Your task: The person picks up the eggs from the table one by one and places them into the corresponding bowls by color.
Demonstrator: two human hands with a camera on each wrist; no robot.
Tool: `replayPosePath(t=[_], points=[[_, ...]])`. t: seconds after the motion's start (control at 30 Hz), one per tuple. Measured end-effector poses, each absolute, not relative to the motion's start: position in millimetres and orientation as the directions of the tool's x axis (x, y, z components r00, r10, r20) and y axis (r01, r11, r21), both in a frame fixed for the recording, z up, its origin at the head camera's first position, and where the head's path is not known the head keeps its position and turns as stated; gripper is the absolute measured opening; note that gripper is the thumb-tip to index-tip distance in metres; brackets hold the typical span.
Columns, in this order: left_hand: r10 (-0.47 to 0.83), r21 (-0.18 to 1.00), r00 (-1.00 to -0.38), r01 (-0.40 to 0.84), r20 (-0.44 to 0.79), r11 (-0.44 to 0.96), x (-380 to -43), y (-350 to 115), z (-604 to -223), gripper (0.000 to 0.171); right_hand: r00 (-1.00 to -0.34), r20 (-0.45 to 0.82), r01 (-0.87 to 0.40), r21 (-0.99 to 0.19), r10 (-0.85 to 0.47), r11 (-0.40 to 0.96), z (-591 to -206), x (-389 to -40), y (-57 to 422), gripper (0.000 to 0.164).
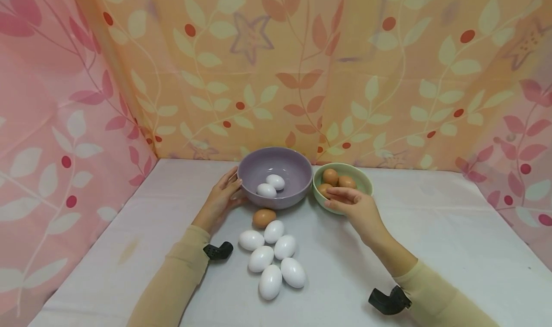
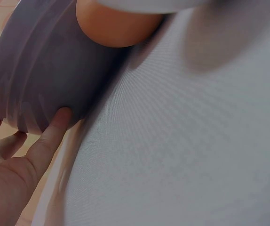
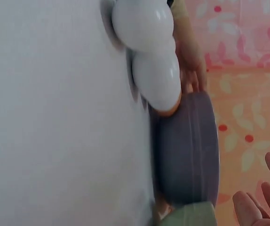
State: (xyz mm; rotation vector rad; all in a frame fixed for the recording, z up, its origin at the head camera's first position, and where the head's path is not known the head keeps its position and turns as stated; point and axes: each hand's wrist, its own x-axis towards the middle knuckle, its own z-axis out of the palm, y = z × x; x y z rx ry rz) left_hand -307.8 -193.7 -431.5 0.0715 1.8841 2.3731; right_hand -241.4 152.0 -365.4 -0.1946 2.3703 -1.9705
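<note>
My left hand [image 1: 223, 193] rests against the left side of a purple bowl [image 1: 297, 169]; in the left wrist view its fairly straight thumb and fingers touch the outer wall. Two white eggs [image 1: 275, 182] lie inside that bowl. Over the near rim of a smaller green bowl [image 1: 365, 186] is my right hand [image 1: 360, 212], its fingers apart and nothing between them in the right wrist view. Brown eggs [image 1: 330, 176] sit in the green bowl, one partly hidden by the fingertips. One brown egg [image 1: 264, 218] lies on the table just before the purple bowl.
Several white eggs [image 1: 270, 282] lie grouped on the white-covered table [image 1: 345, 279] between the forearms. The two bowls stand side by side near the back edge. Patterned curtains [image 1: 207, 78] close off the back and sides. Each sleeve carries a black wrist mount [image 1: 217, 251].
</note>
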Motion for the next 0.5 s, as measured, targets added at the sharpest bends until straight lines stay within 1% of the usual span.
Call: replayPosePath(t=[0.17, 0.27, 0.5], points=[[0.108, 0.974, -0.994, -0.058, -0.035, -0.221, -307, -194, -431, 0.061, -0.983, 0.016, -0.044, -0.987, -0.182, 0.154, -371, -231, 141, 0.051], [0.106, 0.974, -0.994, -0.052, -0.030, -0.220, -307, -194, -431, 0.062, -0.979, -0.012, -0.024, -0.985, -0.204, 0.171, -376, -227, 135, 0.050], [0.110, 0.973, -0.993, -0.061, -0.038, -0.221, -308, -194, -431, 0.061, -0.976, -0.069, 0.027, -0.979, -0.205, 0.203, -389, -224, 124, 0.051]])
